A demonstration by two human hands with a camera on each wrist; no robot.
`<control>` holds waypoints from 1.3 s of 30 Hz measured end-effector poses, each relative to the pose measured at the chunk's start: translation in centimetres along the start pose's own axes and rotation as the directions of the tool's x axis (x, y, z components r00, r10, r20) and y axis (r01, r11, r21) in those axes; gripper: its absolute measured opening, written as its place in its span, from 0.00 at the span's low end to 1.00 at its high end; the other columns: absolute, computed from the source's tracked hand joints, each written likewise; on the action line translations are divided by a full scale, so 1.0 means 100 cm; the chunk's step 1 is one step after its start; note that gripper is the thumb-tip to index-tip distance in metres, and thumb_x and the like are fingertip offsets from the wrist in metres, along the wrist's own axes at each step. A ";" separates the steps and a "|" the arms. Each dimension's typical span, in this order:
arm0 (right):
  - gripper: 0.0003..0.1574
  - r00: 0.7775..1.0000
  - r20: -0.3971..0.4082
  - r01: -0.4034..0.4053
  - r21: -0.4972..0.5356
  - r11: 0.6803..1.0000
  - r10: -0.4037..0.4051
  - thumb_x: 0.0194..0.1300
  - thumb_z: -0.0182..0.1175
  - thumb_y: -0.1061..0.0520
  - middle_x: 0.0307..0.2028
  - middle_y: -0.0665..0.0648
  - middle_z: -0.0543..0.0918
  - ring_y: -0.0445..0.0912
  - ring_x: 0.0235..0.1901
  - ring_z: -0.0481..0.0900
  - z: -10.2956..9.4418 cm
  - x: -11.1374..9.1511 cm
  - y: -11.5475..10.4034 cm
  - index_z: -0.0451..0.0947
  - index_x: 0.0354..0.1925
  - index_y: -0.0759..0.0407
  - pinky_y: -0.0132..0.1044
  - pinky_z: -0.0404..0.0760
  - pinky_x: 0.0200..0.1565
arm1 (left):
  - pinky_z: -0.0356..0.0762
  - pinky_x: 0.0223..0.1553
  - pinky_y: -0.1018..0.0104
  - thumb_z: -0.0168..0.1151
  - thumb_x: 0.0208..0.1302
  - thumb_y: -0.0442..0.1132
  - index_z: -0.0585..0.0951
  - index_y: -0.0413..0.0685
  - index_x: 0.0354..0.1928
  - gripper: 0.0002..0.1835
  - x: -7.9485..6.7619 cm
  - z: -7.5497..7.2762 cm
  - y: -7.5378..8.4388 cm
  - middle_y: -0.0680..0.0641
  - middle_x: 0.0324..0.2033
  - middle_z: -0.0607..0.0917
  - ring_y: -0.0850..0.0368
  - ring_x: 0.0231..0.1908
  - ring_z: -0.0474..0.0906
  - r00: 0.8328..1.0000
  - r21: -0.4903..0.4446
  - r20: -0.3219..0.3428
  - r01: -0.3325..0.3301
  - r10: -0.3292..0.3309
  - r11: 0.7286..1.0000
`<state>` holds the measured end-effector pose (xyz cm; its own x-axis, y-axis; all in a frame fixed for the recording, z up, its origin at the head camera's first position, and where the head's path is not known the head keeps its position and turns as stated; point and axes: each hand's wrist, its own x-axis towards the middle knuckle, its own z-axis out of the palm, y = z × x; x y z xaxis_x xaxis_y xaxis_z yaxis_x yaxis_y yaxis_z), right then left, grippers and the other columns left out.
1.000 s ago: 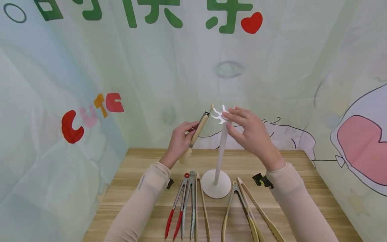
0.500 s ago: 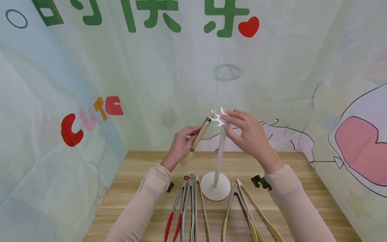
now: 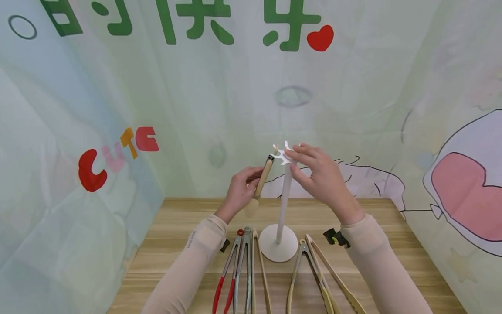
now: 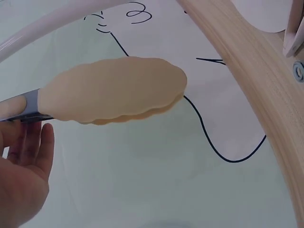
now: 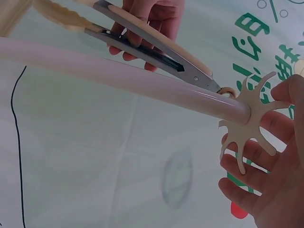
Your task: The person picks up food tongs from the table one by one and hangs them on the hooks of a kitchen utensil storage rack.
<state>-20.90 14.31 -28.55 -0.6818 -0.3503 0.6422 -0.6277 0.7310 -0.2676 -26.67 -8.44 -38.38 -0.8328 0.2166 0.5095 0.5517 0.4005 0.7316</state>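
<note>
Fingers of the left hand (image 3: 240,188) pinch the beige tongs (image 3: 264,178) in the head view, beside the white stand (image 3: 284,203). Left-wrist view: scalloped heads (image 4: 114,90) project past them. Right-wrist view: the ring (image 5: 229,90) nears the hooked top (image 5: 256,114); the right hand's (image 5: 280,175) fingers lie apart.

At centre, cream-and-silver tongs (image 3: 264,178) and a white stand (image 3: 283,205); toward six o'clock, red-and-silver tongs (image 3: 231,291) on a brown wood-grained table (image 3: 168,235). The pale green backdrop (image 3: 219,87) carries deep green lettering (image 3: 204,9) toward twelve, a red heart (image 3: 320,38) at one and a pink heart (image 3: 459,183) at three.
</note>
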 end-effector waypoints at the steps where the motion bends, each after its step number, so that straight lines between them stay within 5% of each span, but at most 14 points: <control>1: 0.23 1.000 -0.002 0.000 0.002 1.000 0.000 0.69 0.59 0.51 0.62 0.59 0.80 0.57 0.68 0.71 0.000 0.000 0.000 0.79 0.61 0.49 0.60 0.74 0.61 | 0.84 0.51 0.56 0.57 0.66 0.23 0.80 0.40 0.58 0.19 0.001 0.002 0.000 0.40 0.47 0.85 0.46 0.47 0.85 1.000 -0.003 -0.002 -0.012 0.012 1.000; 13: 0.23 1.000 -0.006 -0.010 0.010 1.000 0.010 0.69 0.58 0.52 0.62 0.58 0.80 0.55 0.69 0.71 0.002 -0.001 0.000 0.79 0.62 0.49 0.59 0.74 0.61 | 0.83 0.51 0.57 0.58 0.66 0.24 0.81 0.40 0.56 0.17 0.011 0.019 -0.002 0.40 0.49 0.87 0.47 0.47 0.86 0.999 -0.005 0.011 -0.031 0.031 0.999; 39: 0.24 0.999 0.030 -0.043 0.038 0.998 0.042 0.70 0.58 0.50 0.65 0.58 0.78 0.55 0.71 0.68 0.000 -0.003 -0.001 0.77 0.63 0.47 0.60 0.71 0.65 | 0.82 0.54 0.55 0.62 0.66 0.32 0.82 0.48 0.56 0.17 0.009 0.020 0.003 0.45 0.47 0.89 0.52 0.46 0.86 1.000 -0.012 0.017 -0.009 0.009 1.000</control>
<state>-20.65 14.35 -28.69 -0.7186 -0.3363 0.6088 -0.6112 0.7229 -0.3222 -27.36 -6.27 -38.57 -0.8282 0.2358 0.5083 0.5598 0.3875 0.7324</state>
